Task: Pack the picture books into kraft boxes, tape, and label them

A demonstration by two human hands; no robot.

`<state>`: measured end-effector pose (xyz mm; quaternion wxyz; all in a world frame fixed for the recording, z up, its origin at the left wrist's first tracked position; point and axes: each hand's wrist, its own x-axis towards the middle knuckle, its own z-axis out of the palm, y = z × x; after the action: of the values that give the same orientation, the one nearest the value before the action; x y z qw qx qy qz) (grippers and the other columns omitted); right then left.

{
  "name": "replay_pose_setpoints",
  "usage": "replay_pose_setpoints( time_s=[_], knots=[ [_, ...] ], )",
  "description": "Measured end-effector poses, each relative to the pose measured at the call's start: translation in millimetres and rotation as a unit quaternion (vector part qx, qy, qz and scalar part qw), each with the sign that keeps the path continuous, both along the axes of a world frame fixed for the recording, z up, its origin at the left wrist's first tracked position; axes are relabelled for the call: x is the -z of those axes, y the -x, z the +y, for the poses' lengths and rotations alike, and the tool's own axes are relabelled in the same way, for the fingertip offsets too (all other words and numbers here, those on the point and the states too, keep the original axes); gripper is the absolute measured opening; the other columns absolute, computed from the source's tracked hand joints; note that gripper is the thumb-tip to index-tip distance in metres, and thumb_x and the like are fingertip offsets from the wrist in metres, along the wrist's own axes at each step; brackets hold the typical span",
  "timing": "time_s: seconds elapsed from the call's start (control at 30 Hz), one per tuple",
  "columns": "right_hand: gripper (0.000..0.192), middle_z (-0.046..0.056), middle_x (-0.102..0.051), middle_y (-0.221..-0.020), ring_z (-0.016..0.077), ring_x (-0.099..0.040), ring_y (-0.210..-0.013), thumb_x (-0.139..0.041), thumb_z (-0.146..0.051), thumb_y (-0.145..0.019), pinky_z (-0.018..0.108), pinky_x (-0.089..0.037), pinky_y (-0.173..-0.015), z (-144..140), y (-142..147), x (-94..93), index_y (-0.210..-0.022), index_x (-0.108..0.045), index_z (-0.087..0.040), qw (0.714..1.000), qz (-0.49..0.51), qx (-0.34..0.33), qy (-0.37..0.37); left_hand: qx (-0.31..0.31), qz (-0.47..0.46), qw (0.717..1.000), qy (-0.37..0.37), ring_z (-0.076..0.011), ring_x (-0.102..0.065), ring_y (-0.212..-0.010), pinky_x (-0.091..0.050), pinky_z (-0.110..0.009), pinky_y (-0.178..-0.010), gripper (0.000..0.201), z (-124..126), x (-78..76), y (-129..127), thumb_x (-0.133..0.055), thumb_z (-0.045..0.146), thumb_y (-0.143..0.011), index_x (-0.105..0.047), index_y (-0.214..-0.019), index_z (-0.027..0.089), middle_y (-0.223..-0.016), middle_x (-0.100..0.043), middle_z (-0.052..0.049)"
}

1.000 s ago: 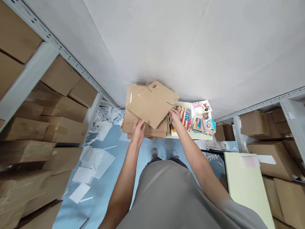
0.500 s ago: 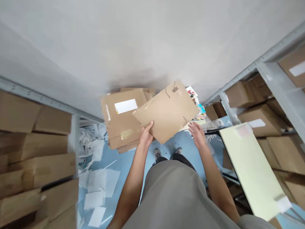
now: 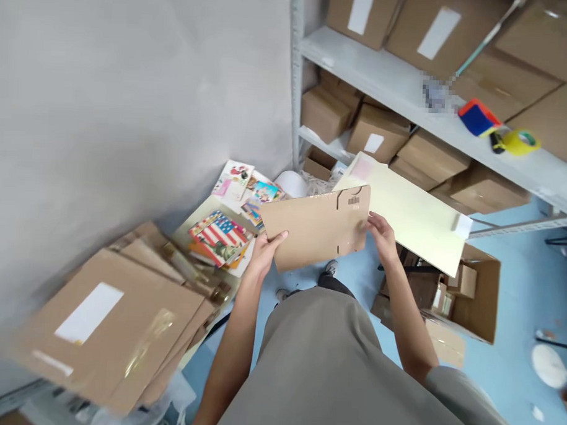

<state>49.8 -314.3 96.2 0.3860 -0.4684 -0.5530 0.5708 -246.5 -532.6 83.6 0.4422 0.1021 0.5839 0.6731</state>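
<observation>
A flat piece of brown cardboard [image 3: 317, 229] is held out in front of my body, with dark slots and small print near its right end. My left hand [image 3: 262, 254] grips its left edge, thumb on top. At the right edge, my right hand [image 3: 381, 236] has its fingers against or just behind the cardboard; the fingertips are partly hidden, but the hand looks closed on that edge. Left of me lies a stack of flattened cardboard [image 3: 131, 312] with a white label. Beyond my left hand are colourful printed booklets [image 3: 222, 235], one showing a flag.
A pale yellow board [image 3: 404, 217] lies to the right, near grey shelving [image 3: 363, 66] full of cardboard boxes. Below it an open carton [image 3: 483, 294] stands on the blue floor. A yellow tape roll [image 3: 521, 142] sits on the shelf. A grey wall [image 3: 152, 96] rises ahead.
My view has swung to the right, bringing the shelf and board closer to centre. The cardboard has turned more level, and my right hand has come to its right edge.
</observation>
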Motion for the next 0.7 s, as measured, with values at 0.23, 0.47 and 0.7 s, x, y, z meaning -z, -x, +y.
replay_pose_setpoints(
  time_s=[0.23,0.47,0.7],
  knots=[
    [0.057,0.009,-0.088,-0.123,0.0338,-0.079,-0.121,-0.094,-0.069,-0.082,0.054,-0.058,-0.118,77,-85,18.9,-0.121,-0.080,-0.029,0.999,0.039,0.004,0.035,0.058,0.042,0.997,0.035,-0.0400,-0.083,-0.120,-0.065,-0.053,-0.111,0.073,135,8.7,-65,-0.107,0.064,-0.058,-0.083,-0.111,0.020,-0.113,-0.090,-0.013],
    [0.054,0.008,-0.084,-0.113,0.0309,-0.077,-0.106,-0.082,-0.075,-0.094,0.048,-0.062,-0.101,152,-178,50.3,-0.121,-0.072,-0.029,0.998,-0.031,0.046,-0.003,0.137,0.110,0.981,0.077,-0.0423,-0.079,-0.129,-0.061,-0.057,-0.117,0.073,257,20.6,-128,-0.101,0.065,-0.065,-0.079,-0.117,0.019,-0.130,-0.086,-0.017],
    [0.046,0.009,-0.080,-0.112,0.0305,-0.075,-0.106,-0.071,-0.072,-0.101,0.048,-0.063,-0.101,180,-218,84.9,-0.115,-0.066,-0.029,0.991,-0.080,0.101,-0.016,0.247,0.205,0.944,0.075,-0.0397,-0.069,-0.148,-0.049,-0.058,-0.131,0.068,343,38.8,-151,-0.089,0.053,-0.083,-0.071,-0.141,0.022,-0.151,-0.076,-0.018]
  ],
)
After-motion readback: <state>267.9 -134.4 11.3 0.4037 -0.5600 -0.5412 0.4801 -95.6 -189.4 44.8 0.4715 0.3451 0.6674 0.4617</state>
